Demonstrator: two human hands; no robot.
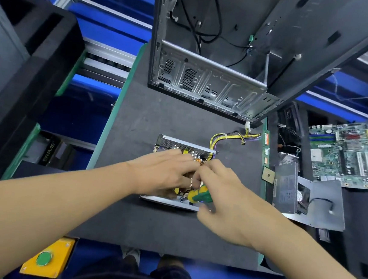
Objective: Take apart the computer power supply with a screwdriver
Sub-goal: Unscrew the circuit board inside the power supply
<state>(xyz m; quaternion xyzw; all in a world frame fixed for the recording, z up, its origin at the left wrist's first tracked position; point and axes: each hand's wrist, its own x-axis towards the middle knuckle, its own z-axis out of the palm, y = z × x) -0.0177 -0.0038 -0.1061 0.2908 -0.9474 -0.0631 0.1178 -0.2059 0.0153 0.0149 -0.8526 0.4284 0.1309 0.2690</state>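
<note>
**Hands deep in the open power supply [184, 147]: seat the tip before turning**

Right hand [222, 194] curls round the green-and-yellow screwdriver [198, 196]. The handle is low at the near edge of the unit and the shaft is hidden under the fingers. Left hand [166, 173] lies over the exposed board with fingers bent down into the casing; whether it grips anything cannot be told. The power supply sits lidless on the dark surface [149, 225], its yellow cable bundle [223, 136] trailing towards the gutted computer case [206, 79].

A screw near the front wall looks to be the one in hand. Doing it well probably means setting the tip fully in the head, keeping the shaft in line with the screw, and pressing down before turning, since a tilted driver may slip out. The left hand would best brace the casing, clear of the coil and capacitors, ready to catch the loosened screw before it drops among the parts.
</note>
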